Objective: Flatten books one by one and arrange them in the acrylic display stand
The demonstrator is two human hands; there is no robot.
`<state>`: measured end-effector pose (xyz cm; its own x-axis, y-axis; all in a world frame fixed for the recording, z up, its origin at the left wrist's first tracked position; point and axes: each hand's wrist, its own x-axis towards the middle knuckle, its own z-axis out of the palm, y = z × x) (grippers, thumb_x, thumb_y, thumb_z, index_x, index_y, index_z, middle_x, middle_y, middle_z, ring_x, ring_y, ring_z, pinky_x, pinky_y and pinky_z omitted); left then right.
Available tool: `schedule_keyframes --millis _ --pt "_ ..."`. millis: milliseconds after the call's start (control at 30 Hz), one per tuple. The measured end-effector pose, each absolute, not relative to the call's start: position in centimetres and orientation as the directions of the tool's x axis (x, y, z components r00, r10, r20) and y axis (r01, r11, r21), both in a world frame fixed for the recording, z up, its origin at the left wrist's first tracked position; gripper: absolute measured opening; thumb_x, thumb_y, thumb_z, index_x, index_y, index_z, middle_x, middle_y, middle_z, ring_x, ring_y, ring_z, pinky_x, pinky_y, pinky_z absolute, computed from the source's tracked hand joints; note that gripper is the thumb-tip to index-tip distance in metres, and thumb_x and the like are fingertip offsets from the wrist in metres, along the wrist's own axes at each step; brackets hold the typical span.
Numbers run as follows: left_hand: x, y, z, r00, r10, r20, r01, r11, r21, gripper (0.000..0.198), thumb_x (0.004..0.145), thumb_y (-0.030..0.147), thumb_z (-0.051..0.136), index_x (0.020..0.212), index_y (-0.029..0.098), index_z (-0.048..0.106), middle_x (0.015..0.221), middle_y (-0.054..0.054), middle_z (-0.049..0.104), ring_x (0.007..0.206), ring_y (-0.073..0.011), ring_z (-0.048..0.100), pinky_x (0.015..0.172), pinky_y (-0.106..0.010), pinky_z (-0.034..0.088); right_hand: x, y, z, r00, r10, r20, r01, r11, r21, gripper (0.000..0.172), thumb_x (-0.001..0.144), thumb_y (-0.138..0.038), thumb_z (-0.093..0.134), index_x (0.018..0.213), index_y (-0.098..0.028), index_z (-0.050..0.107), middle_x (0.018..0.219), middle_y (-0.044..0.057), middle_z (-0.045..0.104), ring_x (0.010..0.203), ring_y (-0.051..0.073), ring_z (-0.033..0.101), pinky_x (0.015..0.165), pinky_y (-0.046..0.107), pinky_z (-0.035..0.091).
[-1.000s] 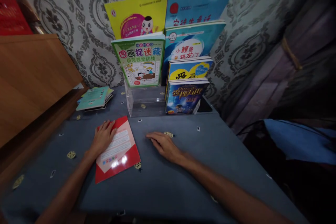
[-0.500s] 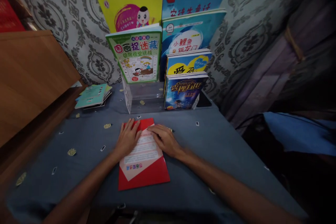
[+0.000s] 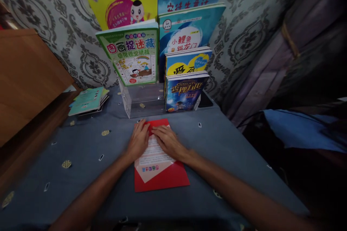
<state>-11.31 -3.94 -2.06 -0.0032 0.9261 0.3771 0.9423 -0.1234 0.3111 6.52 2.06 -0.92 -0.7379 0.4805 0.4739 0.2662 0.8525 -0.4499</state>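
Note:
A red book (image 3: 168, 177) with a pale printed panel lies upside down to my view on the blue-grey tablecloth (image 3: 217, 144). My left hand (image 3: 139, 140) rests on its upper left part, fingers extended toward the far edge. Across the upper right part lies my right hand (image 3: 168, 141), palm down with fingers stretched toward the left hand. The fingertips of both hands are close together near the top of the book. Neither hand grips anything.
Behind the book stands a clear acrylic rack (image 3: 143, 99) with upright books, among them a green-bordered one (image 3: 135, 57) and a dark blue one (image 3: 184, 94). Thin booklets (image 3: 86, 101) are stacked at the left, near a wooden panel (image 3: 29, 79). A dark flat object (image 3: 205, 101) lies behind the rack's right side.
The view has shifted, moving the rack leftward in the picture. The red book has slid to the right on the cloth, and my left hand has come closer to my right hand.

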Motion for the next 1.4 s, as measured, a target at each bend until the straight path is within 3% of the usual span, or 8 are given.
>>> schedule_keyframes --millis 167,300,533,667,833,1000,1233,1400 --pt "-11.0 -4.7 -1.1 0.044 0.938 0.345 0.958 -0.138 0.252 0.036 0.098 0.016 0.040 0.130 0.016 0.057 0.137 -0.015 0.058 0.129 -0.0261 0.054 0.109 -0.047 0.046 5.8 2.3 -0.9 -0.795 0.449 0.407 0.304 0.876 -0.374 0.041 0.101 -0.020 0.042 0.139 -0.015 0.058 0.139 0.018 0.062 0.131 0.029 0.056 0.111 0.053 0.046" --pt "-10.7 -4.6 -0.8 0.030 0.950 0.310 0.978 -0.092 0.189 0.038 0.098 0.015 0.040 0.133 0.014 0.056 0.134 -0.016 0.060 0.124 -0.0274 0.056 0.109 -0.048 0.045 5.4 2.6 -0.8 -0.812 0.444 0.379 0.305 0.876 -0.374 0.044 0.101 -0.024 0.043 0.143 -0.016 0.054 0.145 0.016 0.058 0.139 0.029 0.050 0.116 0.054 0.042" --pt "-10.6 -4.7 -0.8 0.017 0.952 0.305 0.977 -0.080 0.197 0.041 0.098 0.016 0.039 0.135 0.018 0.055 0.138 -0.014 0.059 0.129 -0.0258 0.053 0.111 -0.047 0.043 5.7 2.7 -1.1 -0.809 0.469 0.355 0.331 0.862 -0.384 0.050 0.100 -0.027 0.044 0.148 -0.015 0.048 0.151 0.017 0.052 0.145 0.028 0.043 0.120 0.054 0.036" --pt "-10.5 -4.8 -0.5 0.019 0.955 0.297 0.988 -0.064 0.141 0.039 0.097 0.018 0.041 0.133 0.016 0.057 0.139 -0.013 0.059 0.132 -0.0283 0.050 0.114 -0.049 0.040 6.3 3.1 -1.6 -0.796 0.510 0.327 0.389 0.844 -0.369 0.057 0.099 -0.036 0.050 0.147 -0.006 0.047 0.153 0.024 0.047 0.148 0.033 0.038 0.120 0.055 0.036" --pt "-10.3 -4.9 -0.2 0.016 0.955 0.296 0.995 -0.043 0.085 0.038 0.098 0.019 0.042 0.133 0.017 0.058 0.140 -0.012 0.060 0.137 -0.0301 0.047 0.115 -0.050 0.038 7.2 3.5 -2.0 -0.779 0.531 0.333 0.424 0.838 -0.343 0.060 0.099 -0.042 0.050 0.150 -0.011 0.045 0.154 0.022 0.047 0.148 0.033 0.038 0.120 0.057 0.033" --pt "-10.5 -5.1 0.1 -0.030 0.955 0.295 0.999 0.020 0.038 0.038 0.099 0.027 0.043 0.133 0.016 0.057 0.141 -0.014 0.059 0.135 -0.0324 0.049 0.111 -0.050 0.041 8.1 3.5 -1.9 -0.750 0.588 0.303 0.504 0.805 -0.313 0.062 0.100 -0.044 0.048 0.149 -0.006 0.045 0.152 0.024 0.048 0.148 0.035 0.037 0.120 0.058 0.032" --pt "-10.5 -5.2 0.5 -0.016 0.953 0.304 1.000 0.014 0.006 0.040 0.100 0.028 0.042 0.134 0.012 0.056 0.140 -0.018 0.060 0.131 -0.0348 0.053 0.107 -0.053 0.044 8.5 3.9 -1.5 -0.738 0.611 0.288 0.500 0.781 -0.375 0.060 0.098 -0.042 0.051 0.147 -0.007 0.047 0.153 0.023 0.047 0.147 0.034 0.039 0.119 0.057 0.032" --pt "-10.6 -5.1 0.3 0.035 0.939 0.341 0.999 -0.034 -0.008 0.038 0.099 0.027 0.044 0.131 0.010 0.057 0.136 -0.019 0.061 0.130 -0.0336 0.055 0.111 -0.053 0.042 9.2 5.1 -1.5 -0.717 0.620 0.318 0.421 0.750 -0.510 0.049 0.100 -0.037 0.046 0.143 -0.015 0.054 0.149 0.018 0.054 0.143 0.030 0.046 0.117 0.056 0.036"
